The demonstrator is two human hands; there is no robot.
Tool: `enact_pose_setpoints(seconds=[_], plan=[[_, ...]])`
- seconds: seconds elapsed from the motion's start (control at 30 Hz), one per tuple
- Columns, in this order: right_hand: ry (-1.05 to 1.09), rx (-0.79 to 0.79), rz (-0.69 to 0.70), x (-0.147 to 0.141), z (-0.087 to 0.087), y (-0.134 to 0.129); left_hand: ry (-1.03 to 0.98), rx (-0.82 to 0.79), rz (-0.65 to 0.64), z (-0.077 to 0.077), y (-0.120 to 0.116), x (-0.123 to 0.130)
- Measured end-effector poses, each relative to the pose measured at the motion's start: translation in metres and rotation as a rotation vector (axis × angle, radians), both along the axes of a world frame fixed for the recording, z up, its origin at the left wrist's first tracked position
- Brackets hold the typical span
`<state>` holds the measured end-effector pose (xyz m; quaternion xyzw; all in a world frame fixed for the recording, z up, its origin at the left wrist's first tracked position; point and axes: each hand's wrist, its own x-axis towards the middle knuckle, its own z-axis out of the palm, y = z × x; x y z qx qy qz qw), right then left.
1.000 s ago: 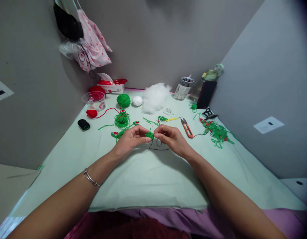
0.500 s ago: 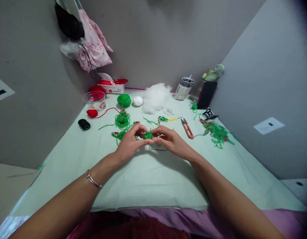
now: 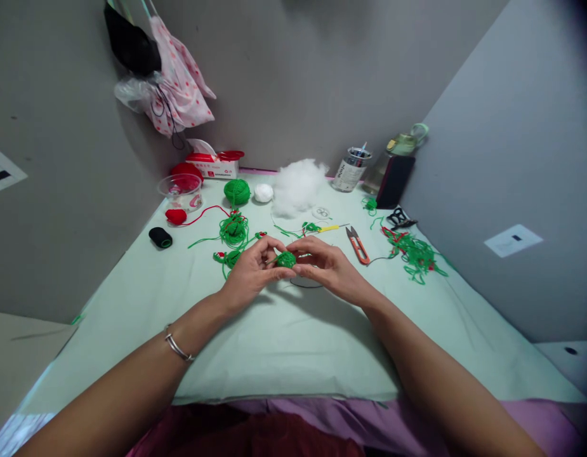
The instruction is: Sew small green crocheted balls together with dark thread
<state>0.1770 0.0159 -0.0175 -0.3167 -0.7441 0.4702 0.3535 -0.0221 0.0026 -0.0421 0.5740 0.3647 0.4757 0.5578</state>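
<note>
A small green crocheted piece (image 3: 286,259) is pinched between both hands above the middle of the table. My left hand (image 3: 255,265) grips it from the left with thumb and fingers. From the other side, my right hand (image 3: 326,265) holds it with fingertips and thumb. A thin dark thread (image 3: 306,286) curves below the right hand. Just left of my left hand lies another green piece with a red tip (image 3: 226,258). Beyond the hands are a yellow-handled crochet hook (image 3: 330,228) and orange thread snips (image 3: 358,246).
Green yarn tangles (image 3: 233,228) and a green yarn ball (image 3: 237,192) sit at the back left, near a red heart-like piece (image 3: 176,217) and a black thread spool (image 3: 160,238). White stuffing (image 3: 299,187), a pen can (image 3: 351,170) and a black phone-like slab (image 3: 396,182) line the back. Another tangle (image 3: 417,254) lies right.
The green crocheted piece has turned and shifted slightly right and up between the fingers, and more of it shows. Both hands keep nearly the same place.
</note>
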Motion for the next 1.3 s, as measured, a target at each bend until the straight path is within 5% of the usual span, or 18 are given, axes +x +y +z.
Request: enact_pose_setpoints(seconds=[0.3, 0.8, 1.1, 1.3], plan=[[0.026, 0.055, 0.003, 0.004, 0.002, 0.001, -0.031, 0.079, -0.053, -0.001, 0.000, -0.004], [0.019, 0.092, 0.001, 0.001, 0.001, -0.004, 0.138, 0.205, 0.117, -0.002, -0.002, -0.001], [0.046, 0.077, -0.076, -0.001, -0.001, -0.005, 0.058, 0.188, 0.063, -0.002, -0.003, 0.000], [-0.258, 0.475, -0.191, -0.002, -0.010, -0.007, -0.004, 0.054, 0.030, -0.004, -0.001, 0.000]])
